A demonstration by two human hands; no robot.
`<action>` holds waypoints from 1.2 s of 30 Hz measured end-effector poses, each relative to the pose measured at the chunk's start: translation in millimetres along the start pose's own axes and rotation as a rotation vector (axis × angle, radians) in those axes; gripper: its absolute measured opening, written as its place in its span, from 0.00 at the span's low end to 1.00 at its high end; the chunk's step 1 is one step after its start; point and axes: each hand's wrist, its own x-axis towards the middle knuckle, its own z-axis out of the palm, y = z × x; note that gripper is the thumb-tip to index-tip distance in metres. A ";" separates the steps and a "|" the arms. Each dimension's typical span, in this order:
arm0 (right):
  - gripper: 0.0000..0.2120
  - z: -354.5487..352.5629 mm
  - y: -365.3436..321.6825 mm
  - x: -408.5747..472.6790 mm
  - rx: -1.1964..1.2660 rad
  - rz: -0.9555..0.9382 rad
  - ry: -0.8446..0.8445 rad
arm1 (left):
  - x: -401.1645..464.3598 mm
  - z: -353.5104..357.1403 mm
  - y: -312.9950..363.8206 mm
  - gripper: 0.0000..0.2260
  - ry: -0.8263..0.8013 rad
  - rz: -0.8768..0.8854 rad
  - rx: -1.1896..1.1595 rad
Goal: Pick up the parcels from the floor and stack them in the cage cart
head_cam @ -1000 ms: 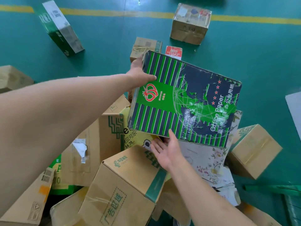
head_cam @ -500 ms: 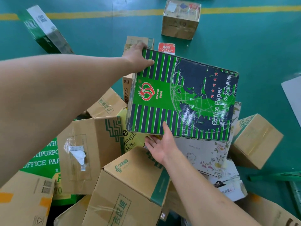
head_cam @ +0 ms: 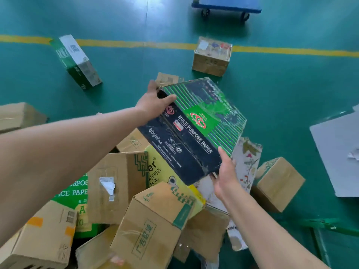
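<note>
So the green and navy paper box (head_cam: 196, 129) has tipped over since a moment ago: back then its striped green face with the globe print was facing up at the camera, now the dark side reading "MULTI PURPOSE PAPER" is what you see, and the box sits higher above the heap. The view has also swung up, so a blue wheeled cart (head_cam: 226, 5) shows at the far edge beyond the box. Left hand (head_cam: 153, 103) is clamped on the box's far left corner, thumb curled over the top edge. Right hand (head_cam: 226, 175) is under the near lower corner, fingers fairly straight and pressed against it, propping it up. Right below the box is the pile of cardboard parcels (head_cam: 155, 220), and a brown taped parcel (head_cam: 212, 56) sits well beyond it by the yellow floor line (head_cam: 126, 43).
</note>
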 end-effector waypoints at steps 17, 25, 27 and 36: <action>0.22 27.3 -93.3 -269.1 -0.708 -0.186 -0.501 | -382.6 -205.6 21.9 0.18 0.343 -0.542 -0.748; 0.26 43.5 -65.4 -393.1 -1.137 -0.353 -0.887 | -620.9 -182.9 -5.4 0.37 0.737 -0.757 -0.937; 0.23 48.1 -48.6 -421.4 -1.242 -0.404 -0.974 | -668.4 -168.9 -6.3 0.32 0.786 -0.827 -1.005; 0.26 48.9 74.0 -548.7 -1.599 -0.552 -1.346 | -859.8 -89.8 -21.2 0.14 1.045 -1.051 -1.266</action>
